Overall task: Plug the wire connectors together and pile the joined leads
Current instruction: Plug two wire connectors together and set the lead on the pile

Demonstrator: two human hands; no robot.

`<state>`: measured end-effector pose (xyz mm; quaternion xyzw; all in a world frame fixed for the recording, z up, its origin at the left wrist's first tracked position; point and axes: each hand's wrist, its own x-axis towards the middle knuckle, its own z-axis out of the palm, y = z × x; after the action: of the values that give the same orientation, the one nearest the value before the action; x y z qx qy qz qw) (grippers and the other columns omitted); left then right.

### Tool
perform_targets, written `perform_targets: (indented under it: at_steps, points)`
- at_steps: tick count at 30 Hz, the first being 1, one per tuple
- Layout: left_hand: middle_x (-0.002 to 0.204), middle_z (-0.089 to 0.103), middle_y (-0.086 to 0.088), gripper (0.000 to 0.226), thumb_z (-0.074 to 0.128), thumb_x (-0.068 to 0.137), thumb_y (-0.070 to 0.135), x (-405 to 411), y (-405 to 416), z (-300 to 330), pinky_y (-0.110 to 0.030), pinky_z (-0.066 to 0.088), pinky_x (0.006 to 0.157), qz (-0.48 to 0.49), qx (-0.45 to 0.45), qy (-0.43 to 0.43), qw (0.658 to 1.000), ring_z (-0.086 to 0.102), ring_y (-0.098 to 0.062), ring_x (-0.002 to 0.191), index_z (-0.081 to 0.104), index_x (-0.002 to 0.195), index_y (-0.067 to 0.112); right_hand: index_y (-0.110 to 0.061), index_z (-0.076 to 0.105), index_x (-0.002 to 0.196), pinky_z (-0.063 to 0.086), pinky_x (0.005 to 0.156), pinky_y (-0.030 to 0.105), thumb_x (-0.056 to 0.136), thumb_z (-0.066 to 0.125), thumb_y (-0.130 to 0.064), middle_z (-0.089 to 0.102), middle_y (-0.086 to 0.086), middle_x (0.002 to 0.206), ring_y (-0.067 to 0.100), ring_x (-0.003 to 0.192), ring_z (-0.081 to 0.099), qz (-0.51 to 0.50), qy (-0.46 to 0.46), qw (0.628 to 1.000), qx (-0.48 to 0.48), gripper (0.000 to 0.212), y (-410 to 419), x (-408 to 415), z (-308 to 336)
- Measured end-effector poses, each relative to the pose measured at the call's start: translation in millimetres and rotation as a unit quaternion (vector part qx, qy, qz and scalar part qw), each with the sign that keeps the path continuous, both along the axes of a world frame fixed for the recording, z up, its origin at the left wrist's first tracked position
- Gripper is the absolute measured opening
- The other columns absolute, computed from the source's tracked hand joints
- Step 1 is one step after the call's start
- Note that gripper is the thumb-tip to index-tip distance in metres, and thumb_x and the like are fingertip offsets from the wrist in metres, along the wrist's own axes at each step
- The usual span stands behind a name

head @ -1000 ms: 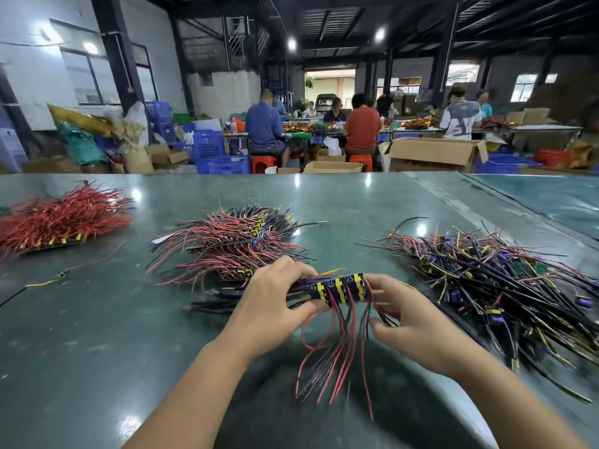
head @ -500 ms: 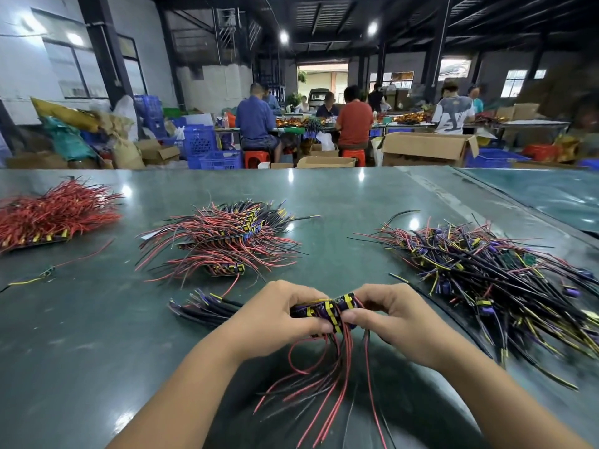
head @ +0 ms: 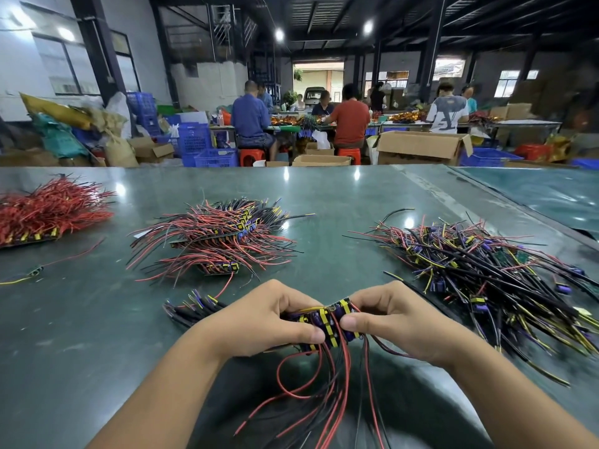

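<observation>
A bundle of joined connectors [head: 328, 322], black and purple with yellow bands, is held low over the green table near me. My left hand [head: 259, 319] grips its left part and my right hand [head: 392, 319] grips its right end, thumbs almost meeting. Red and black leads [head: 327, 384] hang from the bundle toward me. Dark leads [head: 191, 307] stick out to the left behind my left hand. A pile of joined red and black leads [head: 220, 241] lies ahead at centre. A loose heap of dark, purple and yellow leads [head: 486, 277] spreads on the right.
A stack of red leads [head: 48, 209] lies at the far left of the table [head: 81, 319], with one stray lead [head: 35, 271] in front of it. Beyond the table's far edge several people sit among cardboard boxes [head: 421, 147] and blue crates [head: 207, 147].
The bundle and both hands have come nearer to me and lower. My hands have closed in on the connectors until the thumbs nearly touch.
</observation>
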<state>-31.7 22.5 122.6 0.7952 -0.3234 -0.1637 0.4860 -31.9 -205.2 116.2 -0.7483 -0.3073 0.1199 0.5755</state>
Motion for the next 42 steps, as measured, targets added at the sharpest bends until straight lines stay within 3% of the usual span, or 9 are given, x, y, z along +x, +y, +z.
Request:
perform_targets:
  at_steps: [2, 8, 11, 14, 20, 28, 33, 38, 42]
  points:
    - [0.089, 0.066, 0.001, 0.02, 0.068, 0.085, 0.018, -0.7, 0.6, -0.3, -0.026, 0.044, 0.075, -0.004, 0.0, 0.006, 1.0, 0.053, -0.008, 0.08, 0.073, 0.104, 0.016, -0.016, 0.074, 0.085, 0.043, 0.071, 0.021, 0.08, 0.066, -0.022, 0.066, -0.004, 0.076, 0.008, 0.073, 0.053, 0.013, 0.006, 1.0, 0.002, 0.011, 0.0, -1.3, 1.0]
    - [0.091, 0.067, 0.003, 0.021, 0.067, 0.086, 0.012, -1.5, 2.2, 1.2, -0.019, 0.043, 0.075, -0.02, -0.007, 0.028, 0.999, 0.054, -0.005, 0.08, 0.073, 0.106, 0.016, -0.011, 0.074, 0.086, 0.042, 0.072, 0.019, 0.085, 0.067, -0.017, 0.064, -0.003, 0.077, 0.009, 0.074, 0.053, 0.035, 0.02, 0.999, -0.001, 0.01, -1.7, -1.5, 2.6]
    - [0.083, 0.066, 0.011, 0.02, 0.069, 0.085, 0.01, -2.2, 3.5, 3.4, -0.014, 0.039, 0.068, -0.034, -0.016, 0.04, 0.998, 0.051, -0.002, 0.072, 0.075, 0.1, 0.021, -0.018, 0.076, 0.085, 0.044, 0.074, 0.016, 0.085, 0.065, -0.014, 0.068, -0.008, 0.077, 0.003, 0.074, 0.056, 0.056, 0.034, 0.998, 0.01, 0.011, 0.5, -3.4, 4.0]
    - [0.073, 0.063, 0.016, 0.018, 0.069, 0.084, 0.009, -1.5, 3.7, 3.7, -0.008, 0.036, 0.058, -0.014, -0.013, 0.032, 0.999, 0.047, 0.004, 0.06, 0.075, 0.096, 0.021, -0.01, 0.074, 0.086, 0.045, 0.073, 0.018, 0.081, 0.065, -0.017, 0.066, -0.006, 0.076, 0.005, 0.073, 0.055, 0.024, 0.026, 0.999, 0.004, 0.012, 3.8, -2.0, 3.6]
    - [0.076, 0.066, 0.009, 0.014, 0.071, 0.081, 0.021, 2.4, 4.7, 1.6, -0.019, 0.042, 0.067, 0.039, 0.006, -0.023, 0.999, 0.054, -0.003, 0.07, 0.074, 0.092, 0.03, -0.012, 0.069, 0.088, 0.044, 0.075, 0.017, 0.087, 0.062, -0.011, 0.066, -0.007, 0.076, 0.006, 0.075, 0.056, -0.037, -0.01, 0.999, 0.005, 0.008, 8.6, -0.7, 1.3]
    - [0.097, 0.072, -0.003, 0.019, 0.068, 0.087, 0.009, -3.3, 7.8, 11.4, -0.021, 0.047, 0.078, -0.028, -0.01, 0.047, 0.998, 0.056, -0.008, 0.084, 0.073, 0.105, 0.014, -0.019, 0.072, 0.084, 0.044, 0.078, 0.018, 0.089, 0.057, -0.015, 0.066, -0.007, 0.08, 0.007, 0.078, 0.057, 0.071, 0.064, 0.995, 0.033, 0.016, 2.6, -0.4, 1.7]
    - [0.092, 0.07, 0.008, 0.018, 0.066, 0.087, 0.006, -8.6, 9.6, 18.3, -0.017, 0.046, 0.074, -0.069, -0.017, 0.084, 0.994, 0.057, -0.004, 0.081, 0.073, 0.099, 0.018, -0.014, 0.071, 0.091, 0.045, 0.079, 0.017, 0.091, 0.053, -0.01, 0.068, -0.006, 0.084, 0.007, 0.08, 0.06, 0.123, 0.107, 0.985, 0.064, 0.018, 4.6, -2.7, 1.4]
    - [0.086, 0.07, 0.003, 0.02, 0.066, 0.087, 0.003, -3.1, 4.2, 13.2, -0.018, 0.047, 0.071, 0.052, -0.011, -0.027, 0.998, 0.058, -0.004, 0.078, 0.073, 0.1, 0.017, -0.003, 0.069, 0.097, 0.045, 0.079, 0.025, 0.092, 0.058, -0.011, 0.065, 0.001, 0.084, 0.009, 0.08, 0.055, -0.047, -0.032, 0.998, 0.04, 0.014, 14.1, 3.6, -6.2]
    - [0.105, 0.069, 0.011, 0.038, 0.074, 0.08, 0.012, 0.9, 2.6, 7.2, -0.016, 0.046, 0.088, 0.165, 0.01, -0.128, 0.978, 0.061, -0.008, 0.106, 0.065, 0.107, 0.037, -0.006, 0.069, 0.097, 0.048, 0.077, 0.02, 0.095, 0.053, -0.008, 0.068, -0.001, 0.086, 0.005, 0.079, 0.059, -0.091, -0.075, 0.993, 0.029, 0.017, 20.7, 4.3, -9.0]
